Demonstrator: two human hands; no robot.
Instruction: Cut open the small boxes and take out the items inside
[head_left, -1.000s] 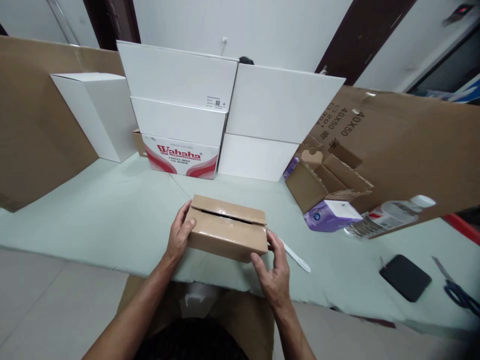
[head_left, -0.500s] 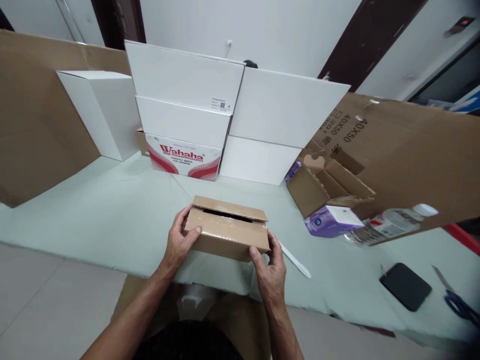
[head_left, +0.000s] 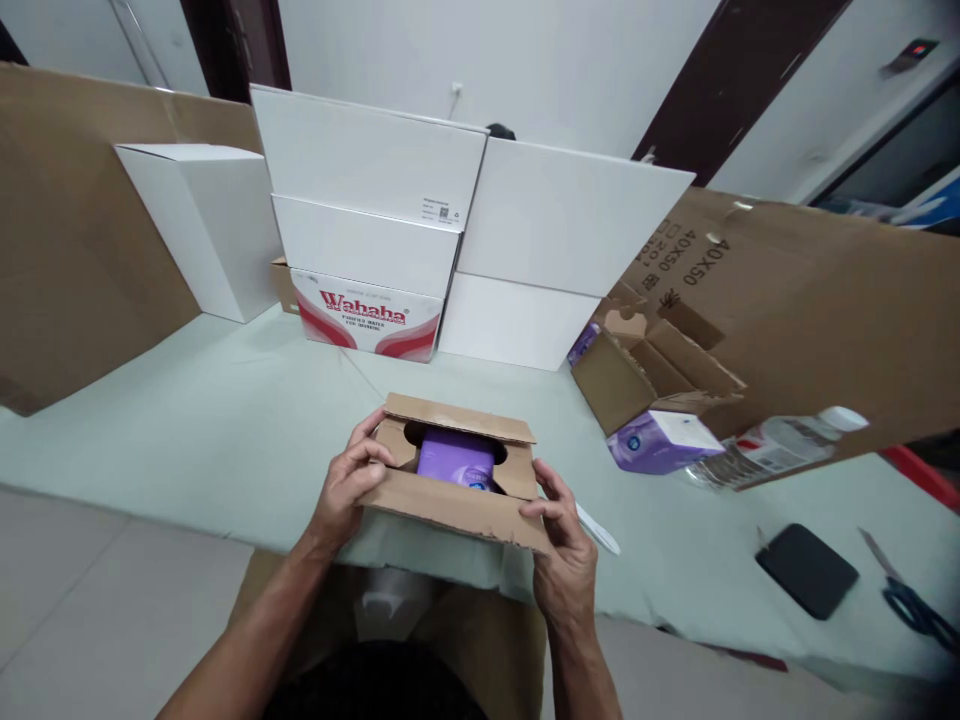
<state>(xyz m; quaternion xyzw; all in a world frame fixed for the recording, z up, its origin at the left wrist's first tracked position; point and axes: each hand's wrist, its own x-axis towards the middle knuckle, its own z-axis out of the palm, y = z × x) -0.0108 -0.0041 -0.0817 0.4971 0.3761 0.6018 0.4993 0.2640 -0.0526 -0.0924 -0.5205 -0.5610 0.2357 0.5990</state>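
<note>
Before a white wall [head_left: 555,70], pale-green tabletop [head_left: 225,430] under open carton [head_left: 454,510]

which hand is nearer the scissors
Right: the right hand holds the cardboard box by its right end, left of the scissors; the left hand holds its left end, farther away.

Two bare hands [head_left: 343,492], one held carton [head_left: 450,505], three purple packs [head_left: 454,456], one Wahaha carton [head_left: 366,325], one plastic bottle [head_left: 780,447], one pair of scissors [head_left: 909,604]
</note>
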